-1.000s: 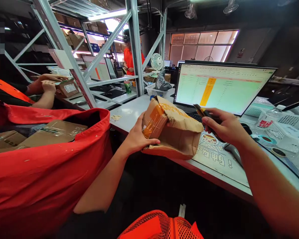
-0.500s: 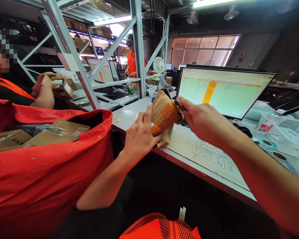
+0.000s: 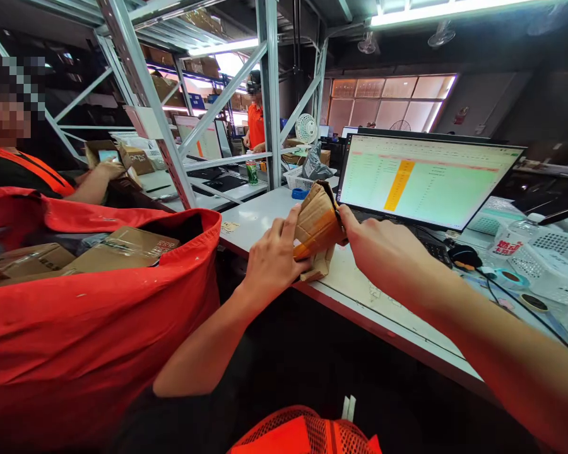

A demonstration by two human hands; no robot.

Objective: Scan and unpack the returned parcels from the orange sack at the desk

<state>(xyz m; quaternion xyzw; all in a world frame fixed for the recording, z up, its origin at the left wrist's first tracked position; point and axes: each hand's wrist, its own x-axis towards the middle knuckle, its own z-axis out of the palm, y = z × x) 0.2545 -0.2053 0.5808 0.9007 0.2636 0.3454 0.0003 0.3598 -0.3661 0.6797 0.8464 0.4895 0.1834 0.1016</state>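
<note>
A crumpled brown cardboard box (image 3: 319, 217) with a strip of orange-brown tape stands tilted at the table's front edge. My left hand (image 3: 272, 255) is wrapped round its near left side and holds it. My right hand (image 3: 376, 243) is at the box's right edge, where the cardboard looks bent and torn. Its fingers are closed, with the index finger touching the dark upper right edge. Whatever these fingers grip is hidden behind the hand. The inside of the box does not show.
The box rests on a white table (image 3: 250, 217) before a monitor (image 3: 430, 180). A red sack (image 3: 99, 315) with cardboard boxes (image 3: 123, 249) stands at left, beside a metal rack post (image 3: 267, 94). A bottle (image 3: 514, 236) and white baskets (image 3: 558, 252) are at right. Two co-workers are beyond.
The view has shifted slightly. My right hand has moved down and turned along the box's right edge; the dark thing seen at its fingers before is now hidden. My left hand keeps its hold.
</note>
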